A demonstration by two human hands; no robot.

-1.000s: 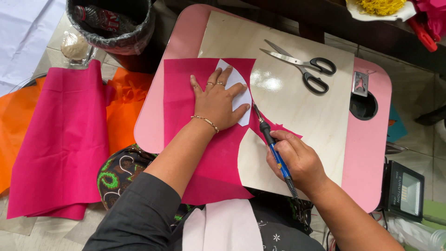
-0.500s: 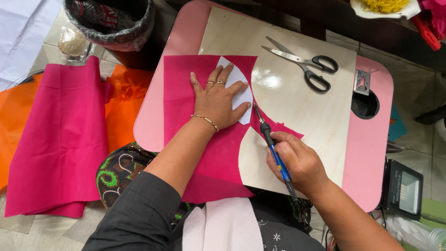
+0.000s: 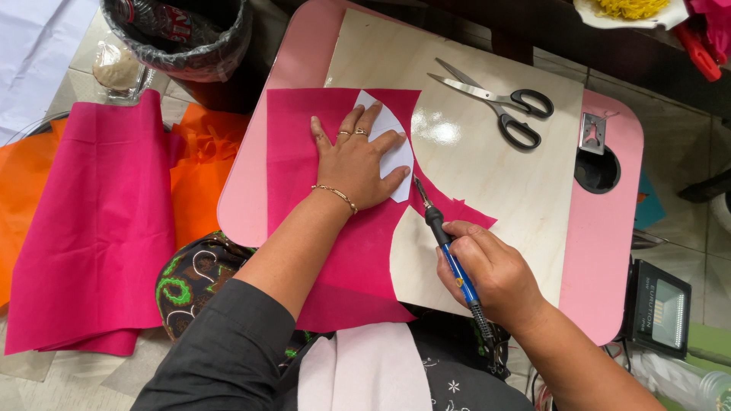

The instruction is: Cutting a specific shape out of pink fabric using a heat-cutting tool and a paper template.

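I see my left hand (image 3: 356, 164) pressed flat, fingers apart, on the pink fabric (image 3: 335, 228); my right hand (image 3: 491, 270) is clamped on the blue hot-tip tool (image 3: 449, 255).

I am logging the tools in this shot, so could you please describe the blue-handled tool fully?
The blue-handled tool is slim and pen-like, with a blue grip, a black collar and a thin metal tip. The right hand grips it, tilted, tip up-left at the curved edge of the pink fabric, beside the white paper template.

Pink lap table (image 3: 609, 251) (pale wooden top) carries magenta fabric (image 3: 304, 137) and scissors (image 3: 499, 105).
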